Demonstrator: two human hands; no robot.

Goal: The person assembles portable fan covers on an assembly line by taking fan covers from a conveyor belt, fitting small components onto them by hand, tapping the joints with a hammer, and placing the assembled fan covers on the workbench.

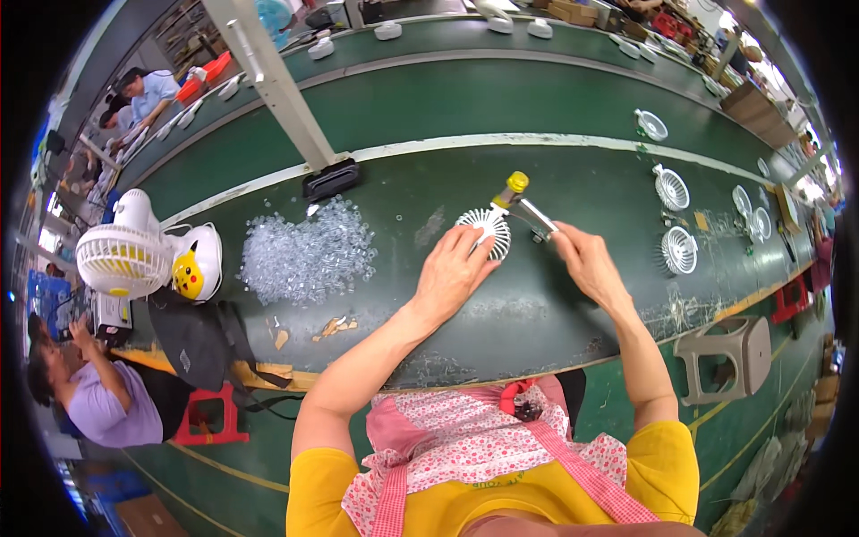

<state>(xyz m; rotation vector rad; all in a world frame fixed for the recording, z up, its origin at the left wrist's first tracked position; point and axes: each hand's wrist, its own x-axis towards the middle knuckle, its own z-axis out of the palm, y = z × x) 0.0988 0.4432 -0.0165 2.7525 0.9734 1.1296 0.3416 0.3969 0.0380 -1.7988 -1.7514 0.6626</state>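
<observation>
On the dark green worktop lies a white round fan grille (486,231) with thin radial ribs. My left hand (455,270) rests over its near left side, fingers curled onto the rim. My right hand (588,261) is wrapped round the handle of a small hammer (537,216). The hammer's yellow head (516,183) is at the grille's far edge, over a short stub there; whether they touch I cannot tell. To the left spreads a heap of small clear plastic pieces (309,255).
Several white grilles (679,251) lie at the right. A white fan (123,258) and a black bag (199,345) are at the left. A metal post (277,89) rises at the worktop's far edge. Beyond runs a green conveyor belt (429,103). A grey stool (727,358) stands at right.
</observation>
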